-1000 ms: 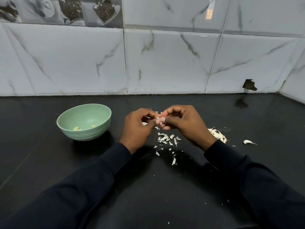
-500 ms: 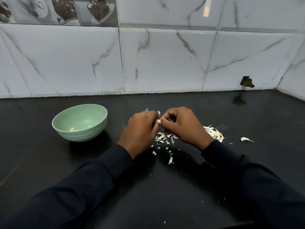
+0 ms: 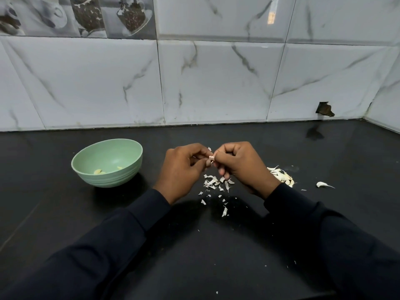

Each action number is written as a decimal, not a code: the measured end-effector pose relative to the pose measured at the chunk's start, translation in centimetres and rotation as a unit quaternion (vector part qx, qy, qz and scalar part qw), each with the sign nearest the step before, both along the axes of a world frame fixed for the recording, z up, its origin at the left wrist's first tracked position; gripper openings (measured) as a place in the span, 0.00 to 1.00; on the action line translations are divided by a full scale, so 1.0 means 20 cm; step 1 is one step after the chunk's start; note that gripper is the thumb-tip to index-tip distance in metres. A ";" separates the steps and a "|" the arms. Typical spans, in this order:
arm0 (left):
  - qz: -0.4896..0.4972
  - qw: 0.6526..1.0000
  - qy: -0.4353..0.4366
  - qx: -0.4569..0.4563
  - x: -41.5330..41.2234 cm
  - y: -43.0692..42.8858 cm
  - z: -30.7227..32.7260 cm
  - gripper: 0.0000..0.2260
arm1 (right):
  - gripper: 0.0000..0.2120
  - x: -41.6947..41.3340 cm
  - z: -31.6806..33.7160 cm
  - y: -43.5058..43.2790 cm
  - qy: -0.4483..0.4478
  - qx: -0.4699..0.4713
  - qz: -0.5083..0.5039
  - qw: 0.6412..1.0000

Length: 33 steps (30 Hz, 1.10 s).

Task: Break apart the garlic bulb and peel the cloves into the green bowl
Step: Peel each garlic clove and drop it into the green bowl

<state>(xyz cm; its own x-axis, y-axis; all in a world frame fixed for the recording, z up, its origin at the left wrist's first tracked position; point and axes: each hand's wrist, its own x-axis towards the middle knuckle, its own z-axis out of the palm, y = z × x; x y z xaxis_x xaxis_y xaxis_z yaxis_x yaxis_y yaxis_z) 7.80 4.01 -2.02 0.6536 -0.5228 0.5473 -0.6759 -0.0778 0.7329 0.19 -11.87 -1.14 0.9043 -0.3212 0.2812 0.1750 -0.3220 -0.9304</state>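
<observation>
**Counter** (image 3: 324, 152): black and glossy; bore all the items below.

**Green bowl** (image 3: 108, 178): stood left of the hands, well apart from them. A few peeled cloves (image 3: 98, 171) lay in its bottom.

**Left hand** (image 3: 181, 169), **right hand** (image 3: 242, 167): were held just above the counter, fingertips meeting. Both pinched one clove between thumb and fingers.

**Unpeeled cloves** (image 3: 281, 176): lay in a heap just beside the right wrist, with one stray clove (image 3: 322, 184) farther right.

**Skin scraps** (image 3: 214, 182): were scattered beneath the hands.

**Clove in work** (image 3: 211, 157): small, pinkish, mostly hidden by the fingertips. Judged light and firm, likely slick once bare (its skin papery and brittle, tearing off in flakes). Best held by its sides, with a nail picking at one end.
</observation>
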 end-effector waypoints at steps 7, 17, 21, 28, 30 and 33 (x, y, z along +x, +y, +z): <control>-0.014 0.996 0.074 -0.046 0.01 -0.01 -0.01 0.03 | 0.11 0.01 -0.01 0.00 -0.011 0.063 0.021 0.998; -0.126 0.908 0.357 -0.181 0.03 -0.02 -0.02 0.03 | 0.07 -0.04 0.01 0.02 0.036 -0.063 0.032 0.997; -0.142 0.873 0.420 -0.204 0.06 0.00 -0.02 0.04 | 0.08 -0.06 0.03 0.00 0.081 -0.205 -0.001 0.975; -0.136 0.881 0.423 -0.163 0.05 0.00 -0.04 0.07 | 0.11 -0.08 0.04 -0.06 0.074 -0.268 -0.031 0.960; -0.131 0.891 0.409 -0.150 0.03 0.00 -0.04 0.07 | 0.08 -0.08 0.03 -0.06 0.066 -0.242 -0.028 0.967; -0.126 0.905 0.382 -0.136 0.01 -0.01 -0.04 0.04 | 0.01 -0.09 0.04 -0.06 0.040 -0.188 -0.029 0.981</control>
<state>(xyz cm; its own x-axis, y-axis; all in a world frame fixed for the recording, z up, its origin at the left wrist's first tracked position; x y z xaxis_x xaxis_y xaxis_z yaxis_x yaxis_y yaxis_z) 7.90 3.79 -2.89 0.7742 -0.6220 0.1172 0.0649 0.2622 0.9628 -1.54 -13.02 -0.29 0.9118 -0.2600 0.3177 0.0769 -0.6520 -0.7543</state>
